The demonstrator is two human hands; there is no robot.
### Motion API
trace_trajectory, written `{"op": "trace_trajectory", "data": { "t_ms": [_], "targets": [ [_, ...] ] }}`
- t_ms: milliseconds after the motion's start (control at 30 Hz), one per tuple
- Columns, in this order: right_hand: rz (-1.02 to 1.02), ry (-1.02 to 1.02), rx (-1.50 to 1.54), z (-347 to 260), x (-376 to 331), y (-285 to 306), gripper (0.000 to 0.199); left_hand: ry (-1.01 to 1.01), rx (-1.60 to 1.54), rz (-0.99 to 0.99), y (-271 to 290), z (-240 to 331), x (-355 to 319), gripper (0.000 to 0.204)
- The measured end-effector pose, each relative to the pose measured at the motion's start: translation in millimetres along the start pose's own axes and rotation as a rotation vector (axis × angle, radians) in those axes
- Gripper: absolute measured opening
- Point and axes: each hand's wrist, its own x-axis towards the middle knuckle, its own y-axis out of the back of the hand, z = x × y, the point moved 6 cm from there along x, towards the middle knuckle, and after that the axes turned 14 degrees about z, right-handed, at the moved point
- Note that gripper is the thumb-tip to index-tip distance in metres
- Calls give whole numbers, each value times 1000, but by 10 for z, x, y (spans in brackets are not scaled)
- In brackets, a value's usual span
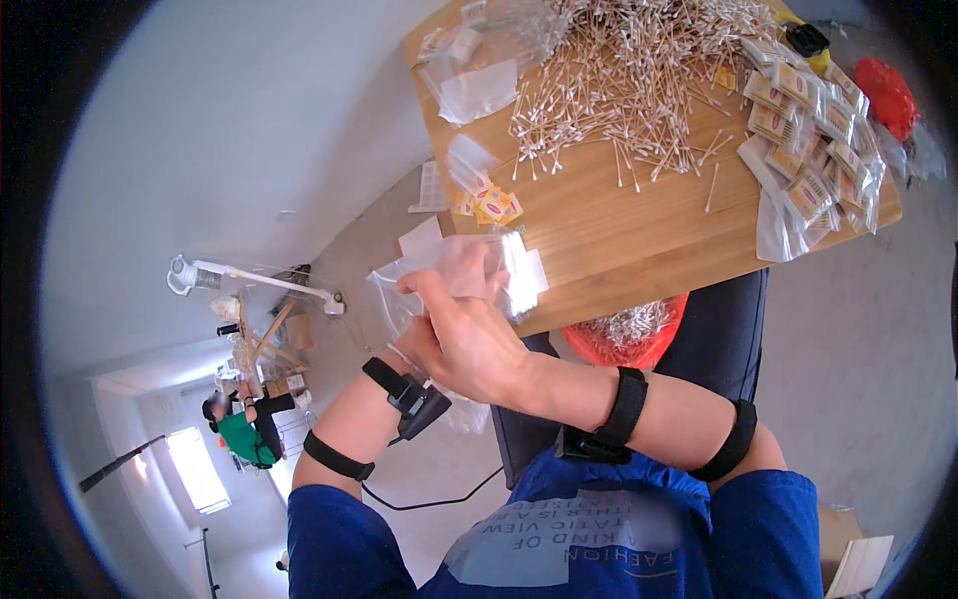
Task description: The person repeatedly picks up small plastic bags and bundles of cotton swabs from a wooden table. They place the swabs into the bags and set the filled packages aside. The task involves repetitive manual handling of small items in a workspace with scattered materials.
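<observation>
Both my hands are at a clear plastic bag (394,290) by the table's near left corner. My left hand (467,268) shows partly through the shiny film, its fingers bent against the bag; my right wrist crosses in front of the left arm. My right hand (469,344) is curled at the bag's near side, fingers bent and pressed on the film. Just beyond the bag lie small yellow-and-white printed cards (496,205). A big loose heap of cotton swabs (629,85) with wooden sticks covers the far part of the table, and one single swab (712,188) lies apart.
Filled clear packets (798,125) pile up on the wooden table (619,235) at right. A red bag of swabs (629,334) sits below the near edge, by my legs. White sheets (479,92) lie far left. Another person in green (244,437) is across the room.
</observation>
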Motion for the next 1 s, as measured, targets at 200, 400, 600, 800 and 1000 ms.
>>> {"op": "trace_trajectory", "data": {
  "t_ms": [200, 400, 600, 800, 1000],
  "targets": [
    [19, 7, 64, -101, 108, -14, 38, -115, 441, -49, 90, 130, -8, 30],
    [54, 26, -42, -32, 137, 60, 38, -156, 300, -50, 35, 150, 29, 32],
    [114, 67, -148, -63, 136, 0, 39, -123, 141, -98, 60, 123, 52, 33],
    [48, 36, -76, -42, 186, 89, 38, -112, 7, -170, 30, 174, 95, 36],
    [170, -68, -429, 504, 449, 1217, 23, -6, -107, -285, 1, 191, 172, 38]
  ]
}}
